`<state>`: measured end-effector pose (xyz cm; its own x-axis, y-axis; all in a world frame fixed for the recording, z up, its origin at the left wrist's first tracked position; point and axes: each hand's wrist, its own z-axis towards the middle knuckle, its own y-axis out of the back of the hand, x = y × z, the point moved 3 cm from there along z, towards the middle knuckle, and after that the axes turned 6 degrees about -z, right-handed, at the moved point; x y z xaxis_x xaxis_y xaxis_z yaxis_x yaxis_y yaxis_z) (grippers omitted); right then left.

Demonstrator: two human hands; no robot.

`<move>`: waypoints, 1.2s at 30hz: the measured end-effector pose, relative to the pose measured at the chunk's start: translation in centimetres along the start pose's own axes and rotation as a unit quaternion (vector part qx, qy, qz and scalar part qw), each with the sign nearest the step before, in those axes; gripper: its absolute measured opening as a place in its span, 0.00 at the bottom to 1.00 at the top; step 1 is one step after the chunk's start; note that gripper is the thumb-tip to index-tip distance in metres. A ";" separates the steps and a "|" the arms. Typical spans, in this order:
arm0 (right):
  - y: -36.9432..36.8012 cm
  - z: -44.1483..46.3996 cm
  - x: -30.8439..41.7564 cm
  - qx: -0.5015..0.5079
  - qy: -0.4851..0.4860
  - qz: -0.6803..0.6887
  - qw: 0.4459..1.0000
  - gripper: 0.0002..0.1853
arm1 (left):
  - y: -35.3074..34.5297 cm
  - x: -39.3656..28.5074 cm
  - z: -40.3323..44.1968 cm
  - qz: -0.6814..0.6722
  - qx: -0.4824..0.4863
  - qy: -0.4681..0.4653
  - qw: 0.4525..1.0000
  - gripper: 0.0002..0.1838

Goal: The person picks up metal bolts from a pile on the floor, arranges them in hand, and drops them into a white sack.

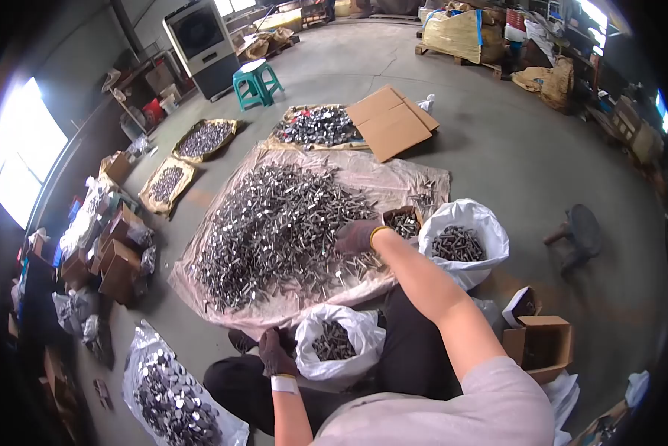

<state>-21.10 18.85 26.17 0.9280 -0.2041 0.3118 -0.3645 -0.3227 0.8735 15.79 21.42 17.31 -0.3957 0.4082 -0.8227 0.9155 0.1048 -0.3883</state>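
My right hand, in a dark glove with a yellowish cuff, reaches over the right side of a big pile of small metal pieces. Its fingers look curled against the pieces; what they hold is hidden. The pile lies on a pale pinkish sheet. My left hand, also gloved, is by my knee, just left of a white bag part-filled with short metal pieces. Its fingers seem closed, and I cannot make out anything in them. Near my right hand is a small box of similar pieces.
A second white sack of metal pieces stands right of my forearm. A clear bag of round discs lies at the lower left. A cardboard sheet, green stool, dark stool and open carton stand around.
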 end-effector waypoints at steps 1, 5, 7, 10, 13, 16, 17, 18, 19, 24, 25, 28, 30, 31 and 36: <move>-0.2 -0.2 -0.5 0.005 -0.012 -0.012 1.000 0.27 | 0.4 -0.2 -0.2 0.023 0.005 -0.006 1.000 0.15; -0.7 -1.3 -1.8 0.040 -0.027 -0.051 0.998 0.29 | 0.1 -1.6 -0.7 0.002 0.003 -0.025 1.000 0.11; -1.6 -1.2 -2.5 0.043 -0.026 -0.066 0.997 0.28 | 0.4 -1.2 -0.2 -0.019 0.018 -0.014 1.000 0.13; -1.6 -1.1 -3.2 0.059 -0.043 -0.076 0.994 0.28 | 0.9 0.5 1.2 -0.055 0.011 -0.004 0.998 0.10; -0.8 -1.6 -2.0 0.086 -0.074 -0.072 0.991 0.29 | 1.5 1.9 2.8 -0.081 0.013 0.019 0.996 0.09; -1.1 -0.7 -2.4 0.101 -0.088 -0.052 0.990 0.31 | 0.6 2.1 2.9 -0.093 0.000 0.051 0.994 0.09; -1.3 -0.4 -2.4 0.103 -0.086 -0.054 0.989 0.31 | 0.3 1.9 2.9 -0.095 -0.003 0.052 0.994 0.09; -0.9 -0.6 -1.7 0.076 -0.075 -0.045 0.993 0.31 | 0.1 1.7 2.9 -0.088 0.002 0.053 0.995 0.09; -0.5 -0.8 -1.1 0.049 -0.065 -0.035 0.996 0.32 | 0.1 1.7 3.0 -0.080 0.007 0.055 0.995 0.09; -1.1 0.9 -0.2 0.065 -0.050 -0.039 0.996 0.30 | -0.6 1.7 2.4 -0.046 0.002 0.051 0.998 0.12; -1.5 1.2 -0.1 0.071 -0.045 -0.052 0.995 0.29 | -0.6 1.4 1.9 -0.041 -0.003 0.039 0.998 0.12; -2.4 1.8 0.0 0.065 -0.039 -0.062 0.995 0.27 | 1.9 4.3 4.7 -0.034 -0.006 0.049 0.998 0.14; -3.2 2.3 -0.6 0.047 -0.062 -0.032 0.996 0.26 | 1.7 4.5 5.0 -0.063 0.002 0.085 0.994 0.18; -1.7 0.3 0.7 0.056 -0.066 -0.035 0.996 0.28 | 1.5 4.7 5.3 -0.116 0.012 0.112 0.987 0.12; -1.3 -0.5 0.1 0.008 -0.088 -0.026 0.996 0.22 | 1.2 3.8 5.9 -0.033 -0.046 0.128 0.990 0.16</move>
<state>-20.52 19.69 25.26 0.9184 -0.3443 0.1949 -0.3187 -0.3520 0.8801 14.97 17.78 11.31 -0.4347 0.6126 -0.6601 0.8956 0.2170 -0.3884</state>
